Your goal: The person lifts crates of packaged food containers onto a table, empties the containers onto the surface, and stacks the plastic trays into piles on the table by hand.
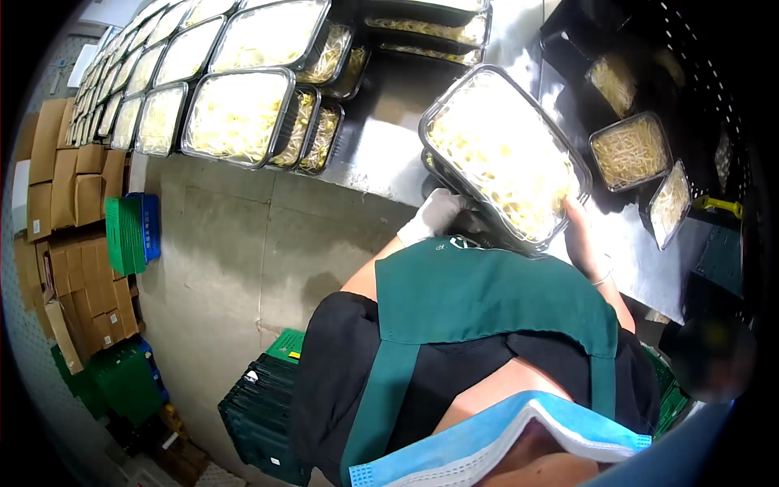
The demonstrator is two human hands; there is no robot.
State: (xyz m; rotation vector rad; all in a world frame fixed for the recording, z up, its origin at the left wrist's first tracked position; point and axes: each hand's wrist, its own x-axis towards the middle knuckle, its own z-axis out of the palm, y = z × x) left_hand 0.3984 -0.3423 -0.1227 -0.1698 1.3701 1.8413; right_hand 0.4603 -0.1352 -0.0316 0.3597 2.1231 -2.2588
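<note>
A stack of black trays filled with pale bean sprouts [507, 154] is held in front of my chest, over the edge of the metal table. My left hand [438, 216], in a white glove, grips the stack's lower left side; its fingertips are hidden beneath the trays. On the right side, my bare right hand [583, 239] has its thumb over the rim of the top tray, and its other fingers are out of sight. Right of the stack, a small sprout tray [630, 152] lies near a tilted one [671, 204].
Many stacked sprout trays [237, 116] line the metal table [389, 150] at the upper left. Cardboard boxes [85, 195] and green crates [124, 235] stand at the far left. Dark green crates [264, 410] are on the floor beside me. A yellow-handled object [720, 205] lies at the right.
</note>
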